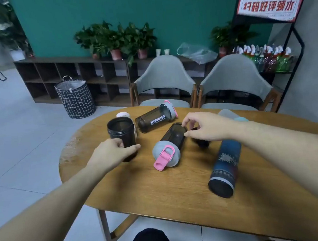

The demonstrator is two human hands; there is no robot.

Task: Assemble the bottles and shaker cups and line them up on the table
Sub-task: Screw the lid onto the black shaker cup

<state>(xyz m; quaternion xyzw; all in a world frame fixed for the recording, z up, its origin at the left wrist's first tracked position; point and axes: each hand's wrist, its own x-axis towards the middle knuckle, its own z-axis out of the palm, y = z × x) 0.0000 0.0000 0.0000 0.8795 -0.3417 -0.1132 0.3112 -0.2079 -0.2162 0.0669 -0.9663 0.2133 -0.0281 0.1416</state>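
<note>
My left hand (112,156) grips an upright, lidless dark cup (121,132) on the wooden table (180,192). My right hand (207,127) hovers with fingers apart over the open end of a dark shaker (172,141) that lies on its side, its grey lid with pink flip cap facing me. A second dark shaker marked MYPROTEIN (155,119) lies further back. A patterned blue bottle (226,169) lies on its side at the right. A small dark part (201,142) sits under my right wrist, mostly hidden. A white piece (123,115) peeks out behind the cup.
A pale translucent piece (230,114) lies behind my right forearm. Two grey chairs (165,81) stand at the table's far side. A checked basket (75,97), low shelves with plants and a rack of bottles (268,59) line the back.
</note>
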